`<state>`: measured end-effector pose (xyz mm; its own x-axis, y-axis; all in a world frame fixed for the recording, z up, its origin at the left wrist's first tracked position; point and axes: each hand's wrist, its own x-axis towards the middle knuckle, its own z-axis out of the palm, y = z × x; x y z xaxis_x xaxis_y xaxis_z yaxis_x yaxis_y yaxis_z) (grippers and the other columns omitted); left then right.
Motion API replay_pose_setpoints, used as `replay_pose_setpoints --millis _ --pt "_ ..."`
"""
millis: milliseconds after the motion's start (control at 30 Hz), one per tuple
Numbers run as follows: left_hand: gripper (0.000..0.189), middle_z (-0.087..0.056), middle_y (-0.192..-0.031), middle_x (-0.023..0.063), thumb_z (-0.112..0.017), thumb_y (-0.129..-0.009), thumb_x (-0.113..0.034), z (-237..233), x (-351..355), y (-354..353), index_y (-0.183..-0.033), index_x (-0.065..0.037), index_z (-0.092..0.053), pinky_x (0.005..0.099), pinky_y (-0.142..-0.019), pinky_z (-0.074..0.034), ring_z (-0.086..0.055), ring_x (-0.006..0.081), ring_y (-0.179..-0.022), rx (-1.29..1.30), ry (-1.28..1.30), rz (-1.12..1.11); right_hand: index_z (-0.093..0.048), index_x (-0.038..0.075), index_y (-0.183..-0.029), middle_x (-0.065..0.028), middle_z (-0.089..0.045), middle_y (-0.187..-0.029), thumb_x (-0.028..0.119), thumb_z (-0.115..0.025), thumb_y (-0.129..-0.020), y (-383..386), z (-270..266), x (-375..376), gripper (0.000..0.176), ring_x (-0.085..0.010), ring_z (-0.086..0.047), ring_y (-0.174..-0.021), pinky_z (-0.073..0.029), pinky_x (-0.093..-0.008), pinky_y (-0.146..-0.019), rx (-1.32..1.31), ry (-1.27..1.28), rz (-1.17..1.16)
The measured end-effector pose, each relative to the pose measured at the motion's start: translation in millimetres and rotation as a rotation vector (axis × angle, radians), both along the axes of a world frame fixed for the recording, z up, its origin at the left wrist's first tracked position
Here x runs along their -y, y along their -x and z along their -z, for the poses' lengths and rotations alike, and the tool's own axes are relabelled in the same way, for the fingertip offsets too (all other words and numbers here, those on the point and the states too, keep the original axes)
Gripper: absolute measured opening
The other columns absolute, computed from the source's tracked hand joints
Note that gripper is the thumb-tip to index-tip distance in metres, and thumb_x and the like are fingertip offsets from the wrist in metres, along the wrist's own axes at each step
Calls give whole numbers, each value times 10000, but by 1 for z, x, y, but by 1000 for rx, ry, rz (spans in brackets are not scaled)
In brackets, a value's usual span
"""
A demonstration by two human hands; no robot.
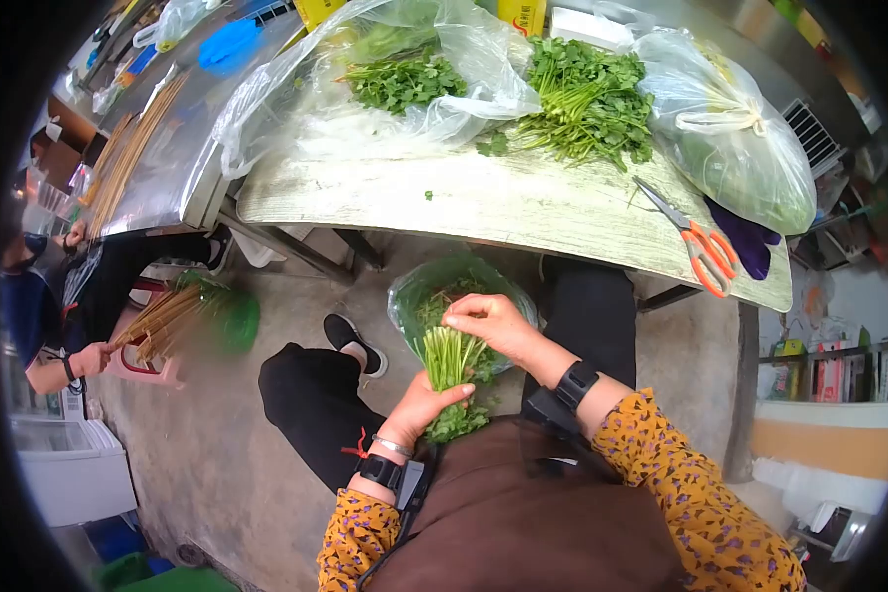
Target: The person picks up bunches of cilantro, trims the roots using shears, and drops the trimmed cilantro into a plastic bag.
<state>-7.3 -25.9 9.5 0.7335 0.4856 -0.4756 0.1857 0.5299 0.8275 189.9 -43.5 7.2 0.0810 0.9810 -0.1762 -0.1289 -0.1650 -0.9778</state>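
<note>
My left hand [425, 404] is wrapped round a bunch of cilantro [450, 357], its pale cut stems pointing away from me and its leaves hanging toward my lap. Just above the stem ends, my right hand [497, 322] is closed in a pinch. Whatever lies between its fingertips is too small to make out. Under both hands, on the floor between my legs, stands a container lined with a green plastic bag [405, 296], with plant scraps inside.
On the table [345, 187] lie a cilantro pile [592, 99], more cilantro [409, 83] in an open clear bag, a tied bag [735, 138], orange-handled scissors [705, 252] and a purple cloth-like item [743, 242]. At left, another person's hand [92, 359] holds a bundle of thin sticks [163, 318].
</note>
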Motion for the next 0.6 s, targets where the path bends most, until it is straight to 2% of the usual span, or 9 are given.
replay_pose_setpoints --millis 67,100,200,233,367,500,567,600 --pt "289 -621 -865 6 -733 -817 -119 -1 -1 2 -1058 -19 -609 247 -658 -479 -573 95 -712 -21 -10 5 -708 42 -913 2 -654 -898 269 -666 -881 2 2 -2 232 -75 -579 -811 -459 -218 -663 -105 84 160" --pt "278 -621 -862 5 -730 -820 -117 0 -1 3 -1052 -21 -609 248 -657 -479 -573 95 -712 -24 -5 -4 -684 47 -911 0 -667 -864 253 -623 -914 -1 -1 -3 215 -56 -575 -756 -456 -204 -621 -50 12 228" --pt "249 -620 -851 4 -721 -827 -117 0 -2 5 -1029 -26 -609 252 -655 -479 -575 98 -709 -43 10 -29 -594 83 -982 -44 -678 -890 232 -531 -971 -17 -9 -4 162 -41 -544 -627 -453 -194 -567 -414 46 385" --pt "230 -618 -843 6 -716 -831 -118 -1 -3 5 -1013 -29 -608 254 -655 -480 -577 101 -707 -56 20 -43 -581 76 -1002 -34 -658 -837 253 -532 -975 -21 -8 -3 186 -50 -543 -611 -450 -204 -553 -462 27 438" --pt "202 -612 -829 13 -697 -846 -129 12 -10 16 -994 -31 -602 262 -652 -481 -582 115 -706 -33 77 -167 -586 48 -987 17 -568 -708 252 -528 -977 -28 1 -1 213 -41 -457 -544 -392 -210 -500 -434 -19 562" --pt "199 -627 -851 31 -661 -868 -145 16 -15 19 -1011 -23 -596 266 -670 -487 -583 127 -718 55 94 -296 -639 49 -929 19 -574 -671 226 -537 -961 -17 -5 -1 206 -49 -463 -547 -395 -209 -496 -65 116 343" --pt "244 -645 -892 42 -660 -869 -150 3 -14 12 -1061 -13 -598 267 -682 -493 -580 125 -720 22 116 -366 -645 38 -967 1 -624 -720 225 -538 -955 -9 -3 1 216 -66 -547 -600 -443 -204 -532 -58 189 117" --pt "295 -654 -949 56 -663 -866 -136 4 -15 9 -1121 -25 -563 259 -670 -503 -590 134 -753 76 116 -322 -641 32 -974 -6 -626 -734 221 -535 -960 -4 -2 1 217 -70 -555 -607 -448 -205 -539 -64 161 56"
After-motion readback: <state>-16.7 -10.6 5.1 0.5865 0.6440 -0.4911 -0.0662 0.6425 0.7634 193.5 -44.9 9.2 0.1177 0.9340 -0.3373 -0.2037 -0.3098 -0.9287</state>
